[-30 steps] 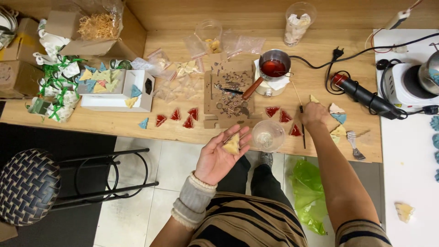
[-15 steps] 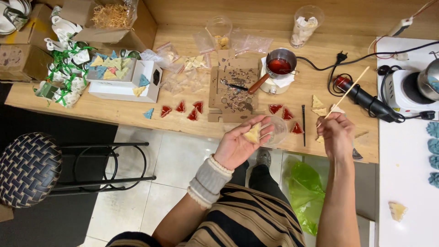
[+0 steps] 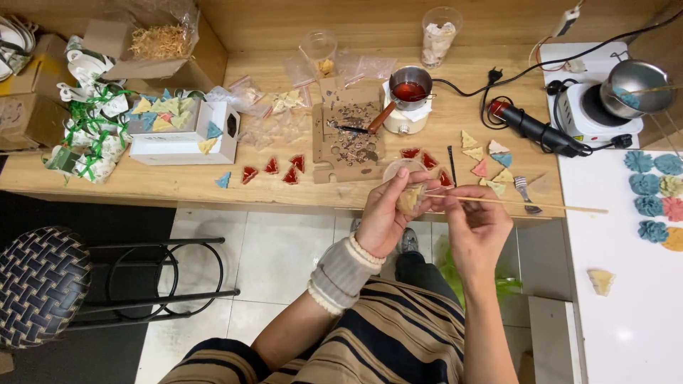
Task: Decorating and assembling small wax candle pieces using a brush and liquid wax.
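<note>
Fingers of the left hand (image 3: 388, 217) close around a pale yellow triangular wax piece (image 3: 410, 198) at frame centre; the right hand (image 3: 478, 224) pinches a thin wooden skewer (image 3: 526, 205) touching it. Several red triangles (image 3: 274, 169) lie finished, pastel ones (image 3: 487, 160) seemingly remain.

Pale yellow triangular piece (image 3: 410, 198), perhaps wax, thin wooden skewer (image 3: 519, 205) level

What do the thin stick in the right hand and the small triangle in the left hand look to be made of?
Thin stick: likely bamboo or wood, judging by its pale tan, matte, straight, skewer-like look. Small triangle: pale cream, opaque, dull surface, perhaps wax, soap or clay; the view cannot settle which. The left hand pinches it; the right hand holds the stick.
</note>
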